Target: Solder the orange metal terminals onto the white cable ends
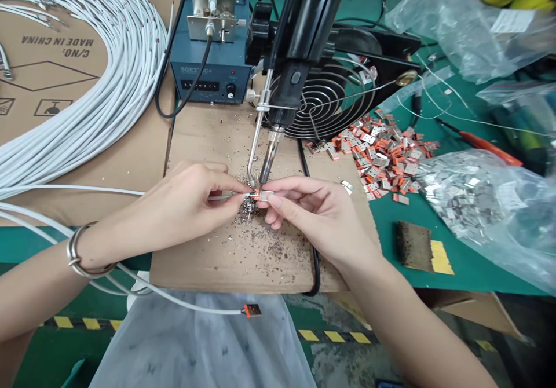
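My left hand [204, 194] pinches the end of a white cable [108, 189], close to its stripped wires. Between the thumb and forefinger of my right hand [313, 208] is a small silver USB connector [266, 196] with an orange part facing the cable end. Wires and connector meet right under the tip of a soldering iron [273, 150] fixed in a stand. Beside that tip ends a thin bent metal feed tube [252, 165]. Whether the wires are joined to the connector I cannot tell. Another cable's finished-looking connector [252, 310] hangs over my lap.
A large bundle of white cables [130, 87] lies on cardboard at left. Behind are a blue solder feeder box [208, 69] and a fan [321, 101]. Right of them lie piled connectors [386, 153], a plastic bag of metal shells [469, 197], a dirty sponge [414, 246] and an orange-handled tool [490, 146].
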Available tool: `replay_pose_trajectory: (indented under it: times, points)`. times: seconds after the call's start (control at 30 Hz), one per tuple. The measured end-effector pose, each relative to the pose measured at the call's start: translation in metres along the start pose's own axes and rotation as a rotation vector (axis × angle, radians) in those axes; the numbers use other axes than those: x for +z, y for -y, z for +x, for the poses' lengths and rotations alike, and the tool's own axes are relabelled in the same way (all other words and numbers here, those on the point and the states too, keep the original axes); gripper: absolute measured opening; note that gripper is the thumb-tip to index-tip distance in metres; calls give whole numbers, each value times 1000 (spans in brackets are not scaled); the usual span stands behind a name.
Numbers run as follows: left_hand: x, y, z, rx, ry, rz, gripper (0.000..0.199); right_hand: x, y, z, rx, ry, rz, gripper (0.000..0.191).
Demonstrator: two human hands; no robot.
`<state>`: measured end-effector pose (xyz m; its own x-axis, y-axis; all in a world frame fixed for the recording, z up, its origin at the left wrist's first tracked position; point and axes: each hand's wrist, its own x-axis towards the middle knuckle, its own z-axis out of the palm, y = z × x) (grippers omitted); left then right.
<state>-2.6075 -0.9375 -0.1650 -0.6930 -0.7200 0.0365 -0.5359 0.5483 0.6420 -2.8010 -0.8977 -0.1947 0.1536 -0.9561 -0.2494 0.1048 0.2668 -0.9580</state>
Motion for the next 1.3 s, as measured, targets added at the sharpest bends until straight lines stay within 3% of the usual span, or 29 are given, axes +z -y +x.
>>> replay_pose_trajectory:
  times: [1.3]
  points:
    - [0, -2, -3, -3, -31, -7, 23, -1, -1, -1, -3, 39, 77, 10]
